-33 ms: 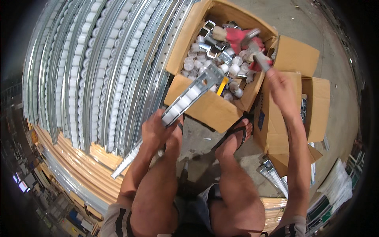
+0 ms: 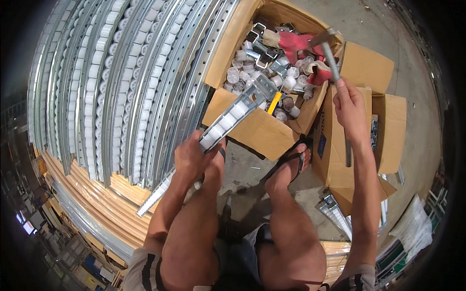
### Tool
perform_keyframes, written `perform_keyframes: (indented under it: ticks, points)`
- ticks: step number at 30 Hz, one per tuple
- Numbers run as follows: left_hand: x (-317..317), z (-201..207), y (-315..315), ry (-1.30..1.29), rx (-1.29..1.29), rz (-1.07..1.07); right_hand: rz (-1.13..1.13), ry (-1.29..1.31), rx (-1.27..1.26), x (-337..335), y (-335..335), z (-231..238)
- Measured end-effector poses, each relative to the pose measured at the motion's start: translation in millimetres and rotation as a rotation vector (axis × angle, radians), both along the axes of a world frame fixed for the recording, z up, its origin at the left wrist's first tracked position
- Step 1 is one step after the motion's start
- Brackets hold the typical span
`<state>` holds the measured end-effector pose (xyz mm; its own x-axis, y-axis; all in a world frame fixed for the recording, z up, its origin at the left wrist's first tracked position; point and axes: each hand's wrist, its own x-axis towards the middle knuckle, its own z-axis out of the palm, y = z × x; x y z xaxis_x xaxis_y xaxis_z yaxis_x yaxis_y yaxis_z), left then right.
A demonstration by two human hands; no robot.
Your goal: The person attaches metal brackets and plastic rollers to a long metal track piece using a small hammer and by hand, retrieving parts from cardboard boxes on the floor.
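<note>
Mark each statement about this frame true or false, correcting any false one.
1. The right hand grips a metal-headed hammer raised over the open cardboard box of white plastic rollers. True.
2. The left hand is empty. False: it holds a perforated metal roller rail.
3. The person wears closed boots. False: black flip-flop sandals.
4. Many finished roller rails lie stacked to the left. True.

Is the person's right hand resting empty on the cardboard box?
No. The right hand is raised and closed around the handle of a hammer over the open cardboard box of white rollers.
</note>
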<state>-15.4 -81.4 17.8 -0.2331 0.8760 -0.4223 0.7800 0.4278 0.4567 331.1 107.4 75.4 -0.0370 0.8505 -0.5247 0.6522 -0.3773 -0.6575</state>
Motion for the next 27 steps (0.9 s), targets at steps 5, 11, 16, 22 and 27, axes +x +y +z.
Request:
perform_keyframes:
  ticks: [5, 11, 16, 22, 27]
  points:
    - [-2, 2, 1, 0.038, -0.029, -0.045, 0.378, 0.121, 0.304, -1, -37, -17]
    - [10, 8, 12, 0.018, -0.108, -0.037, 0.376, 0.029, 0.111, -15, -56, -10]
    - [7, 7, 4, 0.003, -0.072, -0.049, 0.104, 0.039, 0.101, -1, -39, -20]
    - [3, -2, 3, 0.022, -0.061, -0.078, 0.143, 0.100, 0.206, -8, -52, -23]
    - [6, -7, 5, 0.008, -0.045, -0.093, 0.293, 0.003, 0.145, -17, -66, -16]
